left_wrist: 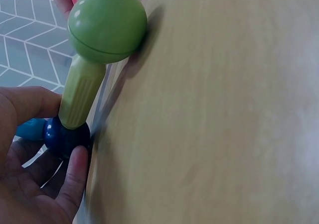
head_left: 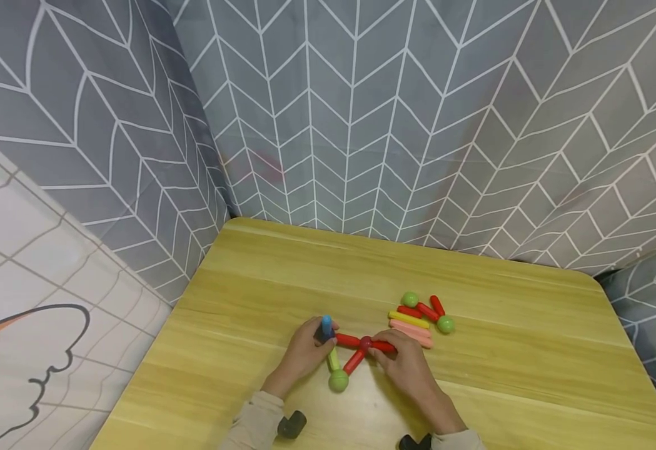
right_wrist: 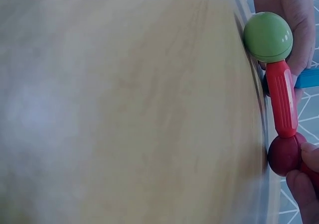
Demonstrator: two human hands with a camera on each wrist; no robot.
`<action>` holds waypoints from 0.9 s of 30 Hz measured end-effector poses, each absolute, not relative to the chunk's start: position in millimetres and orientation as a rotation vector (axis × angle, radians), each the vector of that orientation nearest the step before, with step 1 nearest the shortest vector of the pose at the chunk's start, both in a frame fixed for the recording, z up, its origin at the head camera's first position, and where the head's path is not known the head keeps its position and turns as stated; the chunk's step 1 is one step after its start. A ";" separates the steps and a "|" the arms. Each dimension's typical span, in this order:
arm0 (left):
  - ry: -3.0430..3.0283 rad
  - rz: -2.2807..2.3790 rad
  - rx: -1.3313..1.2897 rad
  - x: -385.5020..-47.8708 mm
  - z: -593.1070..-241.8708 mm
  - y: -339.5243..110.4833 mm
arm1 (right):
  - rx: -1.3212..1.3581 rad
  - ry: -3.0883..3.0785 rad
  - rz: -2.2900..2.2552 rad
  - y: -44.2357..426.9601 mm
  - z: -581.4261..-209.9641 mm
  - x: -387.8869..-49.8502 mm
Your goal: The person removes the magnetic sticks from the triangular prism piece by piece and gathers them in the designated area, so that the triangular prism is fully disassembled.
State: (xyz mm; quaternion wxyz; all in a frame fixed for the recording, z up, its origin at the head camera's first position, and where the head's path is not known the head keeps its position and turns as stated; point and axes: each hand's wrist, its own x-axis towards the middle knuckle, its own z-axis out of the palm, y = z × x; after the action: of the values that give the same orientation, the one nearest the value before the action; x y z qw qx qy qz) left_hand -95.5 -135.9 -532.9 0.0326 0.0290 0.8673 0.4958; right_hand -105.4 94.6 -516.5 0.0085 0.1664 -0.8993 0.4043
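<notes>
A triangle of rods and balls lies on the table: a light green ball [head_left: 339, 380] at the near corner, a dark red ball [head_left: 365, 342] at the right and a dark blue ball [left_wrist: 66, 137] at the left. A yellow-green rod [left_wrist: 82, 92] and red rods [right_wrist: 281, 98] [head_left: 347, 340] join them. My left hand [head_left: 305, 350] grips the dark blue ball, from which a light blue rod [head_left: 326, 324] stands up. My right hand [head_left: 409, 365] pinches another red rod [head_left: 383, 346] at the dark red ball, on its right side.
Behind my right hand lie several pink rods [head_left: 412, 331], a yellow rod [head_left: 409, 320] and red rods [head_left: 437, 305] with two green balls [head_left: 409, 299] [head_left: 446, 324]. Patterned curtains hang past the table's [head_left: 502, 387] back edge. Dark objects [head_left: 292, 425] [head_left: 416, 442] are by both wrists.
</notes>
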 end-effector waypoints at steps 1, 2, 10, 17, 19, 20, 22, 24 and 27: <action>2.667 1.527 0.088 -95.4 -532.6 -135.7 | 0.520 -2.810 1.270 94.8 -516.5 -105.5; 2.665 1.528 0.088 -95.2 -532.5 -135.5 | 0.522 -2.809 1.271 95.1 -516.7 -105.5; 2.668 1.548 0.105 -93.5 -532.2 -135.7 | 0.532 -2.788 1.241 95.1 -518.3 -105.9; 2.671 1.540 0.108 -93.5 -533.8 -137.7 | 0.472 -2.804 1.224 96.4 -519.3 -104.5; 2.669 1.538 0.104 -93.8 -534.1 -137.8 | 0.408 -2.824 1.253 98.2 -518.8 -104.4; 2.669 1.534 0.102 -93.9 -534.1 -137.6 | 0.374 -2.835 1.273 99.2 -518.3 -104.4; 2.665 1.529 0.088 -94.5 -534.2 -137.1 | 0.320 -2.846 1.321 101.7 -518.3 -104.8; 2.666 1.525 0.089 -94.9 -534.6 -137.0 | 0.297 -2.842 1.362 103.8 -519.1 -105.0; 2.665 1.526 0.088 -95.1 -534.9 -137.0 | 0.301 -2.816 1.395 105.8 -520.8 -104.5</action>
State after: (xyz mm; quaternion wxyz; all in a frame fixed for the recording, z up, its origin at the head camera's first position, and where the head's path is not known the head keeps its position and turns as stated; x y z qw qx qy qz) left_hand -95.1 -137.0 -534.9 0.0346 0.0287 0.8670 0.4963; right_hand -104.5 105.8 -520.8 -0.0079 0.0953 -0.8920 0.4419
